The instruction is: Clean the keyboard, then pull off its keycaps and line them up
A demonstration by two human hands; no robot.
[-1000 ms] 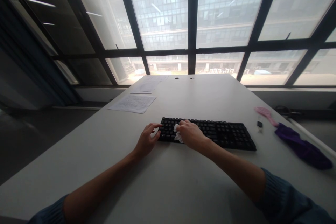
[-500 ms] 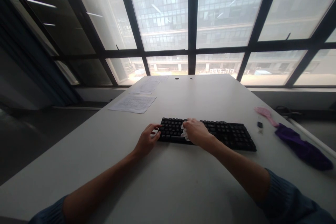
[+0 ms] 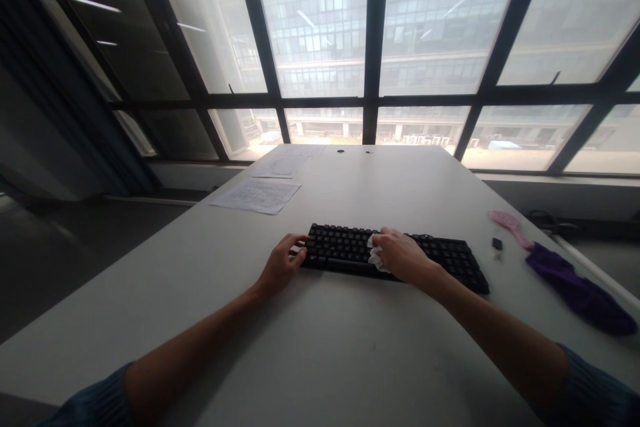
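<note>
A black keyboard lies flat on the white table, its right end angled slightly toward me. My left hand grips the keyboard's left end, fingertips at the upper corner and thumb at the lower one. In my right hand is a crumpled white tissue, pressed down on the keys right of the middle. That hand and wrist hide part of the keys beneath. The fingers of the right hand are closed round the tissue.
Printed paper sheets lie at the table's left edge. To the right are a small dark USB-stick-like object, a pink hairbrush and a purple cloth item. Tall windows stand beyond the table.
My right hand has slid the tissue rightward along the keyboard. The left hand stays at the left end. The view has shifted slightly.
</note>
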